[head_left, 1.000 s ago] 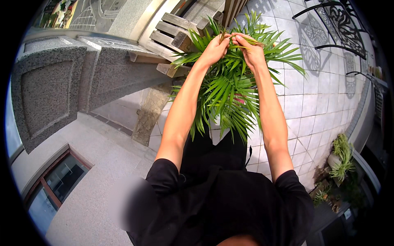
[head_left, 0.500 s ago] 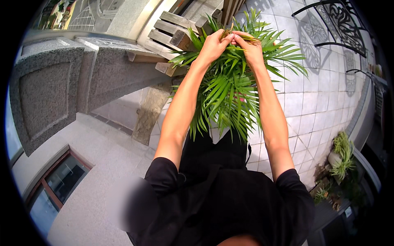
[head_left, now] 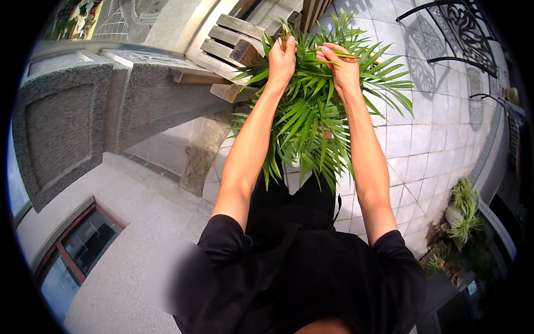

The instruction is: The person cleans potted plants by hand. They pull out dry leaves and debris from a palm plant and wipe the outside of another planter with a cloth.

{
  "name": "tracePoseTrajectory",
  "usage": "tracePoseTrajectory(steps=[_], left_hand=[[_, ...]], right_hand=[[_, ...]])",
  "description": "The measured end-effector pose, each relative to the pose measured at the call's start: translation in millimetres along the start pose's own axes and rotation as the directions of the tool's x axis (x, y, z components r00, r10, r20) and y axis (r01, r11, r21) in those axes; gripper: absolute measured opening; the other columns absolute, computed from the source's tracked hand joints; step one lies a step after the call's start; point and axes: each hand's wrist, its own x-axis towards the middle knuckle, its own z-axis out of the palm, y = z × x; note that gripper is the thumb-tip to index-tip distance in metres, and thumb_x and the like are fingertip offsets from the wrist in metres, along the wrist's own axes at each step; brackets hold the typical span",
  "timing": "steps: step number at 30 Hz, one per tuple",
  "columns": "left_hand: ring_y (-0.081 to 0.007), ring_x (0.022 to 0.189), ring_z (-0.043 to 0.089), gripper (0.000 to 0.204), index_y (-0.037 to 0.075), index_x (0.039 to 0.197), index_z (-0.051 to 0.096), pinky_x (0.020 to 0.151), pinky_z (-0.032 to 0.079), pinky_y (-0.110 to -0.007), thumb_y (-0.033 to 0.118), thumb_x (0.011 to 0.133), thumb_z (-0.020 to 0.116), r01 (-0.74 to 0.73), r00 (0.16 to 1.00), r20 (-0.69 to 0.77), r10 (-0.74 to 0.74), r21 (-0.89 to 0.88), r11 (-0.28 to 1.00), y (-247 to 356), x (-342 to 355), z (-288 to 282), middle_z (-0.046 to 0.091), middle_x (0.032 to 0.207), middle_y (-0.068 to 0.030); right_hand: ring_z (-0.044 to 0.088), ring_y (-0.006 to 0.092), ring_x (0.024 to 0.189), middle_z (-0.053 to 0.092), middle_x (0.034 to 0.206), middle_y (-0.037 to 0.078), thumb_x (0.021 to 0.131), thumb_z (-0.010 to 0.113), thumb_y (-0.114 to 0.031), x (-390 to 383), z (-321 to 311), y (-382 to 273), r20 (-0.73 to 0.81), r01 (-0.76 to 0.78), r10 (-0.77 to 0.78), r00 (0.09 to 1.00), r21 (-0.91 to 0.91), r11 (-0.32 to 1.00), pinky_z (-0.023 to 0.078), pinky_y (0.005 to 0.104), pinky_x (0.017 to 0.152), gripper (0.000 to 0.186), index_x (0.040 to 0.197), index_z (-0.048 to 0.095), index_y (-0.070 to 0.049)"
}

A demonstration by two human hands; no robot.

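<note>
A bushy green palm plant [head_left: 311, 114] with long narrow leaflets spreads in front of my legs; its leaves hide most of its base. Over its far left side, my left hand [head_left: 282, 60] is closed around a bunch of dry brown leaf tips [head_left: 286, 37], which stick up past the fingers. My right hand [head_left: 341, 67] pinches a yellowish-brown leaf [head_left: 346, 55] between thumb and fingers, above the far right of the plant. A gap with green fronds lies between the two hands.
A weathered wooden slatted bench [head_left: 231, 42] stands at the far left beside a grey stone wall [head_left: 67, 117]. Pale floor tiles [head_left: 406, 139] run to the right. A black ornate metal chair [head_left: 467, 39] is at the far right, and a potted spider plant [head_left: 463, 214] sits lower right.
My hands were together over the plant and have moved apart. The left went left with the brown leaf bits; the right shifted slightly right, still pinching the leaf.
</note>
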Motion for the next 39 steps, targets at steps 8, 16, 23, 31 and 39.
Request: tracePoseTrajectory(steps=[8,16,23,31,39], left_hand=[[-0.0013,0.049,0.035,0.019,0.007,0.096,0.060,0.042,0.027,-0.020,0.023,0.093,0.050,0.209,0.907,0.350,-0.233,0.106,0.972,19,-14,3,0.041,0.059,0.0088],[-0.0037,0.043,0.035,0.018,0.007,0.088,0.053,0.039,0.028,-0.022,0.024,0.092,0.054,0.190,0.925,0.324,-0.199,0.061,0.980,13,-16,4,0.040,0.059,0.0060],[-0.0045,0.043,0.036,0.018,0.007,0.088,0.052,0.039,0.029,-0.022,0.024,0.092,0.054,0.173,0.941,0.289,-0.176,0.037,0.984,6,-15,4,0.039,0.058,0.0053],[-0.0063,0.043,0.036,0.023,0.009,0.076,0.046,0.040,0.031,-0.024,0.024,0.092,0.053,0.215,0.955,0.217,-0.205,-0.024,0.976,10,-16,-2,0.039,0.056,0.0037],[-0.0057,0.041,0.035,0.020,0.008,0.080,0.049,0.038,0.029,-0.023,0.023,0.092,0.054,0.191,0.972,0.162,-0.172,-0.108,0.976,3,-19,0,0.039,0.054,0.0046]], right_hand=[[0.064,0.0162,0.074,0.065,0.090,0.014,0.083,0.062,-0.004,2,4,-13,0.105,0.045,-0.042,0.994,-0.029,0.999,0.055,0.0253,0.069,0.022,0.102,0.059,0.008],[0.064,0.0163,0.074,0.065,0.090,0.014,0.084,0.062,-0.007,3,-3,-43,0.061,0.141,-0.134,0.989,-0.139,0.980,0.054,0.0249,0.068,0.024,0.103,0.061,0.007],[0.065,0.0195,0.079,0.064,0.093,0.017,0.083,0.063,-0.005,-1,-14,-79,0.045,0.168,-0.163,0.986,-0.128,0.978,0.055,0.0251,0.074,0.026,0.104,0.058,0.010],[0.064,0.0199,0.081,0.063,0.094,0.017,0.083,0.062,-0.004,-8,-27,-100,-0.023,0.230,-0.232,0.972,-0.085,0.970,0.054,0.0278,0.076,0.026,0.105,0.058,0.010],[0.063,0.0142,0.077,0.065,0.087,0.011,0.084,0.061,-0.007,4,-24,-27,0.157,0.027,0.038,0.987,-0.396,0.918,0.053,0.0245,0.071,0.025,0.106,0.059,0.006]])
